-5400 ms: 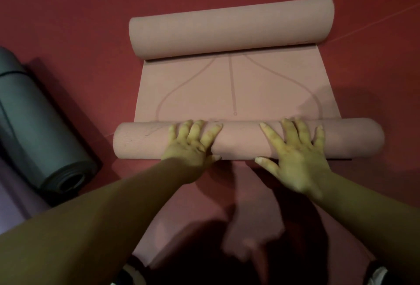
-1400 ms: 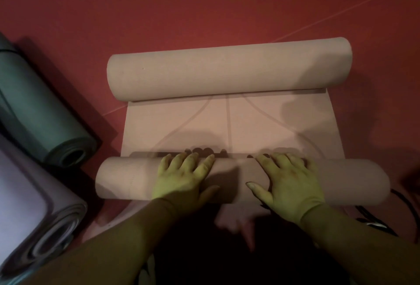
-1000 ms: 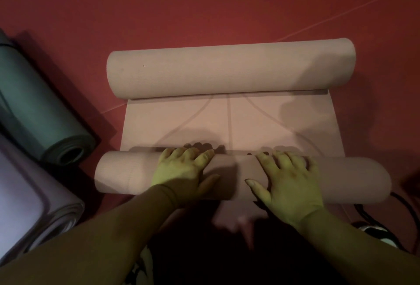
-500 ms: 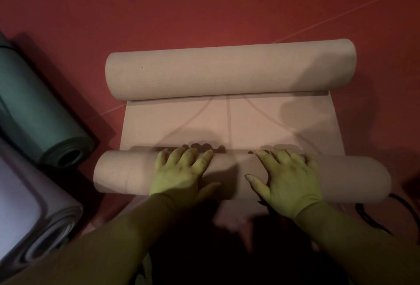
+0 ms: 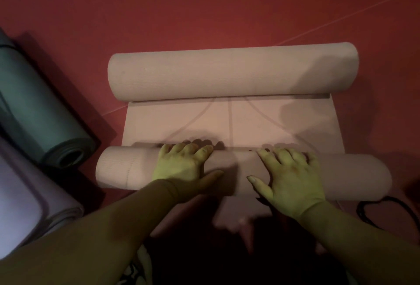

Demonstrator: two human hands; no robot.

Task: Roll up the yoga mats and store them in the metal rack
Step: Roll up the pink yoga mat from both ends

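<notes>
A pink yoga mat (image 5: 231, 123) lies on the red floor, rolled at both ends with a short flat stretch between. The far roll (image 5: 231, 72) is thick and lies untouched. The near roll (image 5: 354, 175) is thinner and lies under both palms. My left hand (image 5: 181, 166) presses on it left of centre, fingers spread flat over the top. My right hand (image 5: 293, 175) presses on it right of centre, fingers straight, thumb out to the left. No metal rack is in view.
A rolled grey-green mat (image 5: 38, 112) lies at the left, its open end facing me. A lilac rolled mat (image 5: 29, 196) lies beside it at the lower left. A black cable (image 5: 372, 212) loops on the floor at the lower right. Red floor (image 5: 204, 7) extends beyond.
Over the last five seconds the near roll has travelled forward and the flat stretch has shortened. In the last half second the hands and rolls have barely moved.
</notes>
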